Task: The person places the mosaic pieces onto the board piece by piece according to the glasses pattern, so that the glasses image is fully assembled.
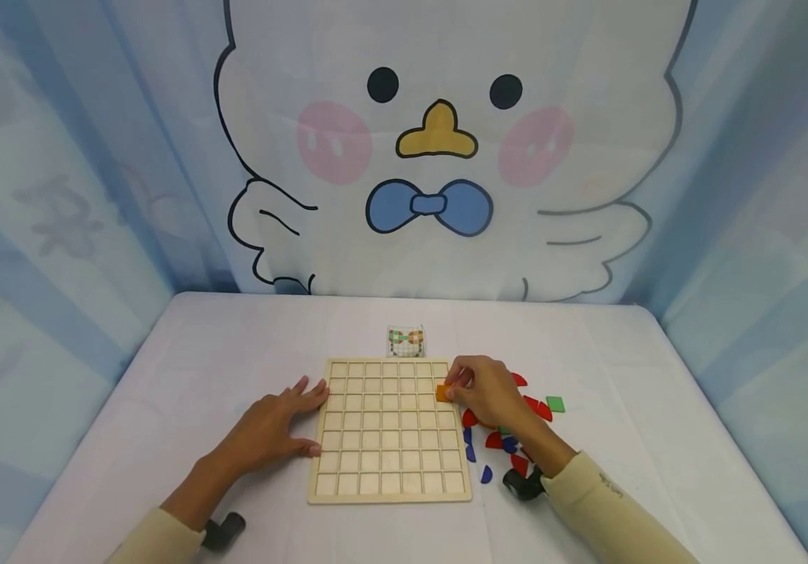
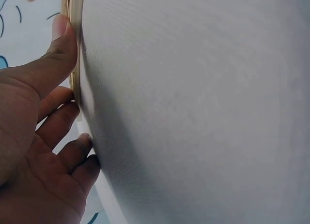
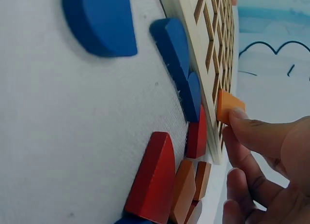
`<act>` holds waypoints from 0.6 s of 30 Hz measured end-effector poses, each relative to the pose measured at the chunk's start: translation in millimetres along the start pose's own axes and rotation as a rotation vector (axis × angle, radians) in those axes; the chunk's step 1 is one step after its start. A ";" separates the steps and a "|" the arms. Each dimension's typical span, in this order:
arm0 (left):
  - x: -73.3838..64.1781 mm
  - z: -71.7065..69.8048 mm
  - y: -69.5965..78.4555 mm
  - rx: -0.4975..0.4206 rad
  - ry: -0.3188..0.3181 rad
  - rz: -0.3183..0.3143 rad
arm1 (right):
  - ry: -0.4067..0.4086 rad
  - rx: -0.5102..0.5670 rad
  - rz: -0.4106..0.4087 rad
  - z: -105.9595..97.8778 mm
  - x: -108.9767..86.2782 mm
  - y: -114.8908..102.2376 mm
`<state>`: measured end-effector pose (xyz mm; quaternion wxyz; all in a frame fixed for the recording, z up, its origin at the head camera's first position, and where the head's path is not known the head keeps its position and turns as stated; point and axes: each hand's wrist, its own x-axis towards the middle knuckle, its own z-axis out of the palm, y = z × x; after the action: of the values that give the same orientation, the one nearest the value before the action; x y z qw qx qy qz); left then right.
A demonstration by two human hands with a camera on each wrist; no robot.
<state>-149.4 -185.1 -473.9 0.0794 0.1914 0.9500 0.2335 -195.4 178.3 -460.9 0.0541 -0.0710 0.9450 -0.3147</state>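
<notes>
A wooden grid board (image 1: 389, 499) lies flat on the table. My right hand (image 1: 490, 390) pinches an orange square block (image 1: 443, 393) between thumb and fingers at the board's right-hand column, near the upper end. In the right wrist view that orange block (image 3: 229, 107) is at the grid, its lower part hidden, so I cannot tell whether it sits inside a cell. My left hand (image 1: 273, 427) rests against the board's left edge, fingers spread. Its thumb (image 2: 60, 33) touches the wooden rim in the left wrist view.
Right of the board lie loose blocks: red ones (image 1: 519, 464), blue ones (image 1: 486, 474) and a green square (image 1: 555, 404); some are partly hidden by my right arm. A small pattern card (image 1: 406, 341) sits beyond the board's far edge. A printed curtain (image 1: 432, 258) stands behind the table.
</notes>
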 end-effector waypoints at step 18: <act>1.6 3.7 -4.8 -0.003 0.008 0.007 | -0.053 0.002 0.005 -2.3 0.5 5.8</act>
<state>-151.6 -186.9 -479.5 0.0748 0.1938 0.9493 0.2359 -196.9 184.2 -462.6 0.0797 -0.0770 0.9431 -0.3136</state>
